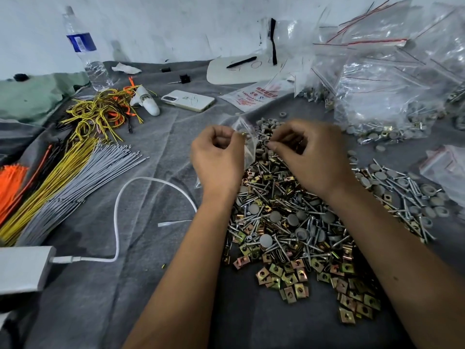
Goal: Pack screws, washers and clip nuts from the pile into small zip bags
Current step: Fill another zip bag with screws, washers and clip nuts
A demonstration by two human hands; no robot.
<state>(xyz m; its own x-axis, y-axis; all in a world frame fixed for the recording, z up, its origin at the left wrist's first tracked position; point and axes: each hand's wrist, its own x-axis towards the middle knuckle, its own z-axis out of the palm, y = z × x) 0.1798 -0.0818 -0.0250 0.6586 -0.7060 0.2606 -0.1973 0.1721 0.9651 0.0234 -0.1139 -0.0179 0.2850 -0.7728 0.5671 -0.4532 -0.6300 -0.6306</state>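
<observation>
Zip bag (247, 144) is pinched by left hand (217, 159) and right hand (308, 157) above the hardware pile (289, 222), both grips closed on it.

**Colours on the Packing Cloth**

The cloth (105, 298) is dark grey. Clip nuts (289, 275) gleam brassy yellow-green with pinkish tints; screws (412, 187) are silver, washers (266, 240) flat grey. Cable ties (11, 180) run orange (the brightest thing here), wires (100, 114) yellow-and-black. Clear zip bags (392, 79) carry red stripes. The bottle (83, 44) wears a blue label.

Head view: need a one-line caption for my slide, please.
Both hands hold a small zip bag open above the pile of screws, washers and clip nuts on grey cloth.
</observation>
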